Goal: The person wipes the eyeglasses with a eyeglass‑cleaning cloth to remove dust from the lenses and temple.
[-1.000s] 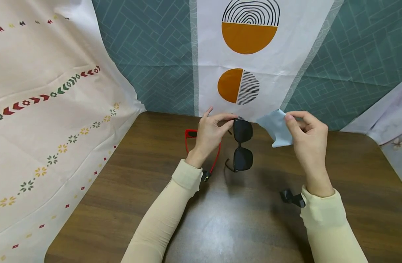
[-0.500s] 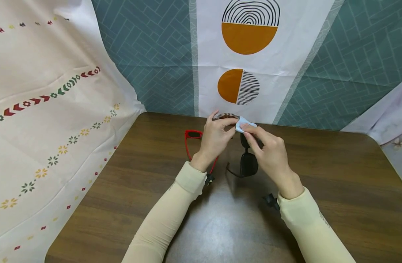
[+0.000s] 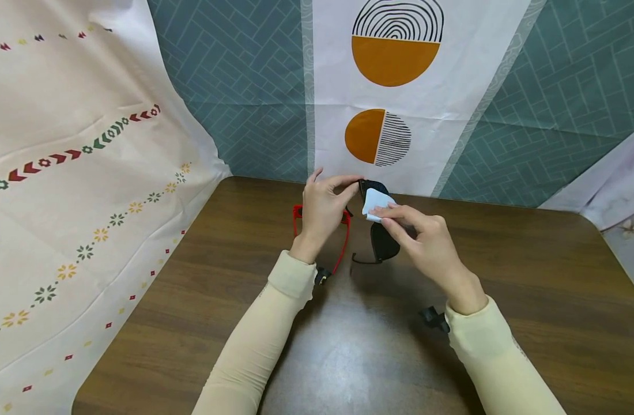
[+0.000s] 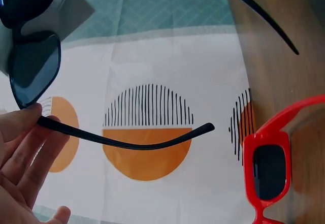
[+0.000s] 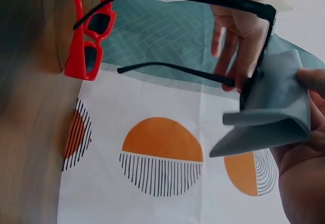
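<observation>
Black sunglasses (image 3: 385,242) hang with one lens below the other, their temples spread out. My left hand (image 3: 320,210) pinches them by the upper hinge corner; in the left wrist view, thumb and fingertips meet where the temple (image 4: 137,146) joins the frame. A light blue cloth (image 3: 376,203) is pinched between thumb and fingers of my right hand (image 3: 426,239). It lies against the front of the upper lens and covers part of it. The right wrist view has the cloth (image 5: 274,107) folded over beside the frame.
Red sunglasses (image 3: 340,253) stand on the wooden table (image 3: 203,288) behind and below my left wrist, partly hidden by it. A patterned cloth (image 3: 114,230) borders the table on the left. Behind the table hangs a printed backdrop (image 3: 255,104).
My right hand brought the cloth leftward onto the black sunglasses, first at the top edge, then lower across the upper lens. The sunglasses have tilted and swung slightly in my left hand.
</observation>
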Tool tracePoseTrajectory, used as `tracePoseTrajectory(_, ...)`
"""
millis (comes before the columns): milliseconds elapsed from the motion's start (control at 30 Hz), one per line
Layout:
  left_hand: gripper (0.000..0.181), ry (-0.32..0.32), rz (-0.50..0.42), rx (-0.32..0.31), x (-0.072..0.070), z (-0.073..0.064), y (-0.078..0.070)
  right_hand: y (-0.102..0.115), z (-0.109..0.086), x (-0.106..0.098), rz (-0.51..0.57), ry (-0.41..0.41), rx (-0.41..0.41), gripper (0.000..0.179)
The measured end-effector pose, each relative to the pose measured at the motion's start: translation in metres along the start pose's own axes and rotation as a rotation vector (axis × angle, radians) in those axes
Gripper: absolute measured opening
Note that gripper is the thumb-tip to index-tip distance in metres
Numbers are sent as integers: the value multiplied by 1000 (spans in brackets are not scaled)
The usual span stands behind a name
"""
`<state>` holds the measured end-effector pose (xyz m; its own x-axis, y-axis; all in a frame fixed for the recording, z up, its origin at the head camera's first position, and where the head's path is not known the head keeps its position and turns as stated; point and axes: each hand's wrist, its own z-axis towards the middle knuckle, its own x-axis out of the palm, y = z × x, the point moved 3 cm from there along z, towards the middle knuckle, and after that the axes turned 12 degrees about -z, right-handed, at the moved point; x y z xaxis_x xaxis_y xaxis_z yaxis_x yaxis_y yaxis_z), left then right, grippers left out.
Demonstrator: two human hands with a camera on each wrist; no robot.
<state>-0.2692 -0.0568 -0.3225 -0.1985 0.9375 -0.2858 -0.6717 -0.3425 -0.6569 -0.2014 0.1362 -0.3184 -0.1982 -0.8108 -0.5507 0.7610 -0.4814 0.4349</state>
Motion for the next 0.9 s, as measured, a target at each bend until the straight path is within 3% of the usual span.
tracePoseTrajectory(333, 16, -39, -32, -47, -5, 3, 6, -4, -2, -12, 45, 51, 140, 18)
tracePoseTrajectory(467, 15, -38, -57, -57, -4, 3, 7, -9, 0, -28, 88, -36, 260, 10)
tracePoseTrajectory(600, 14, -35, -79, -61, -2, 3, 8, -18, 1, -46, 92, -141, 370, 13)
tracePoseTrajectory(700, 13, -34, -87, -62, -2, 3, 9, -23, 2, -53, 69, -180, 401, 15)
tracePoseTrajectory(900, 15, -25, -86, -70, 0, 3, 10, -23, 2, -50, -45, -193, 387, 12)
